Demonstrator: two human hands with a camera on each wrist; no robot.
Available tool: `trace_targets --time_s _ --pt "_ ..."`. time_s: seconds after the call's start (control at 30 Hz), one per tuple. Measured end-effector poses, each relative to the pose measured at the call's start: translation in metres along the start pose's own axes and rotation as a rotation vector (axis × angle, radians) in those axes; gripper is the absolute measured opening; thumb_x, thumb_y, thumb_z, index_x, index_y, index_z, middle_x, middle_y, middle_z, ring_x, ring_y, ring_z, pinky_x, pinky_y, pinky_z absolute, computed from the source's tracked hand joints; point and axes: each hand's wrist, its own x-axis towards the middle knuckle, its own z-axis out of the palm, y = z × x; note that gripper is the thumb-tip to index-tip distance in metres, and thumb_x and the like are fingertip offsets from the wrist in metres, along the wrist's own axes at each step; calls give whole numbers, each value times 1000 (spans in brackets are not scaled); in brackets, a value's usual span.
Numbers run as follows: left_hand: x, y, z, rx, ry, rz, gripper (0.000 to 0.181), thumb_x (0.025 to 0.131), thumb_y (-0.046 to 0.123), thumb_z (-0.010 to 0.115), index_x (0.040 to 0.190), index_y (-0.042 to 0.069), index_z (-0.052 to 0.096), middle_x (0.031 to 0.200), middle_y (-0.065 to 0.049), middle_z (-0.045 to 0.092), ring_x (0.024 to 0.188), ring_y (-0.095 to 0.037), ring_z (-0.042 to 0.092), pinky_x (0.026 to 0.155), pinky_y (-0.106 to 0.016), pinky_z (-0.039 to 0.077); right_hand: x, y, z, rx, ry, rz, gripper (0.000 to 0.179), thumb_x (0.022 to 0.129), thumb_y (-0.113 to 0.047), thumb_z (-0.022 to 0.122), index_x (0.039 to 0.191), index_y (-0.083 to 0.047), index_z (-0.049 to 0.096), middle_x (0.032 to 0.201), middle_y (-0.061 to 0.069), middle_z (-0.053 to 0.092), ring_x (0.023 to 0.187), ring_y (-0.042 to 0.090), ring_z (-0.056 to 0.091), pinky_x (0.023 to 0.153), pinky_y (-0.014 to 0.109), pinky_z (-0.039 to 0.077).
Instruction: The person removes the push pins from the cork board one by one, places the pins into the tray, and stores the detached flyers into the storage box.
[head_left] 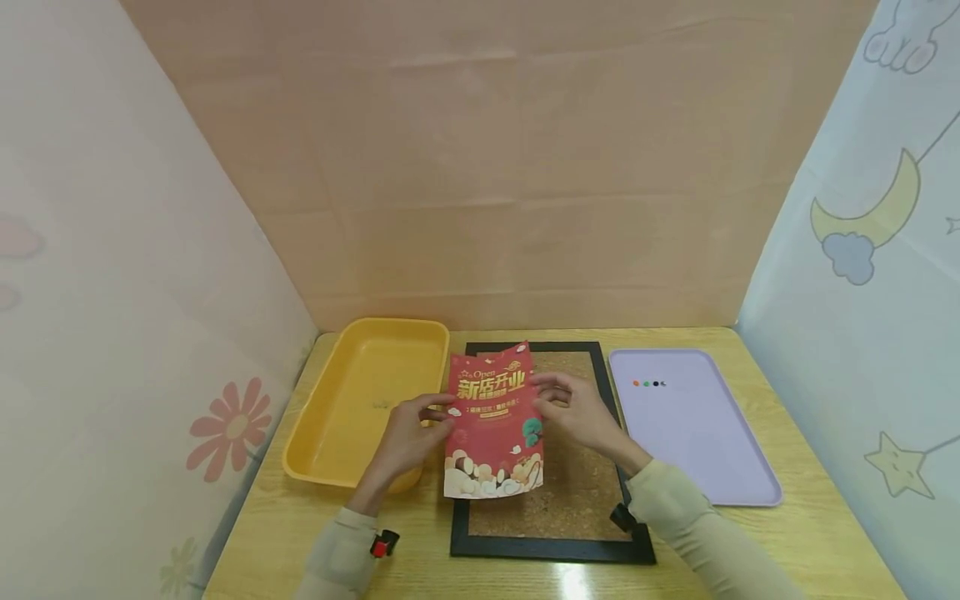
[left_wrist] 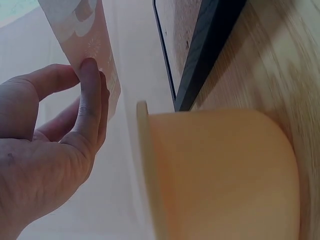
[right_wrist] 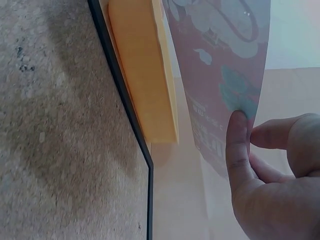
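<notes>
A red flyer (head_left: pixel 491 433) with gold lettering and a pale patterned strip along its lower edge is held up above the left part of a cork board (head_left: pixel 585 500) with a black frame. My left hand (head_left: pixel 410 433) pinches its left edge between thumb and fingers, as the left wrist view also shows. On the opposite edge my right hand (head_left: pixel 577 410) pinches it the same way, near the green tree print. In the right wrist view the flyer (right_wrist: pixel 220 75) hangs clear of the cork surface (right_wrist: pixel 70 130). Part of the board is hidden behind the flyer.
Left of the board stands a deep yellow tray (head_left: pixel 360 400), its rim close to my left hand. A shallow lilac tray (head_left: pixel 705 433) lies at the right, with several small coloured pins (head_left: pixel 647 384) in it. Patterned cloth walls enclose the wooden table (head_left: pixel 817 500).
</notes>
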Motion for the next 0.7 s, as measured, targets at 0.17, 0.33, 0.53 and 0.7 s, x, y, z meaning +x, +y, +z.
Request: trace_targets --time_s 0.17,0.33,0.53,0.7 --pt "-2 -1 -6 8 12 -2 34 102 8 82 136 11 81 134 -11 81 107 -22 80 77 -24 67 3 -4 6 5 9 19 40 109 -14 76 147 -3 69 125 19 77 108 21 80 86 21 65" --pt "-4 -5 -11 0 24 -15 34 103 9 82 136 13 80 137 -11 80 110 -24 81 79 -28 70 6 -7 11 -11 11 25 40 109 -17 77 147 -4 69 127 20 78 111 25 81 86 20 64" --pt "-8 -7 -19 -7 32 -36 35 103 10 83 138 13 80 139 -12 79 111 -26 81 78 -28 69 10 -10 17 7 -4 37 40 110 -17 76 148 -7 69 127 18 78 111 24 81 86 22 65" --pt "-10 -9 -28 -5 32 -53 38 104 10 82 141 11 78 141 -15 77 112 -27 81 80 -30 71 16 -11 25 9 -9 32 40 109 -15 76 147 -7 70 125 17 78 109 20 81 86 22 66"
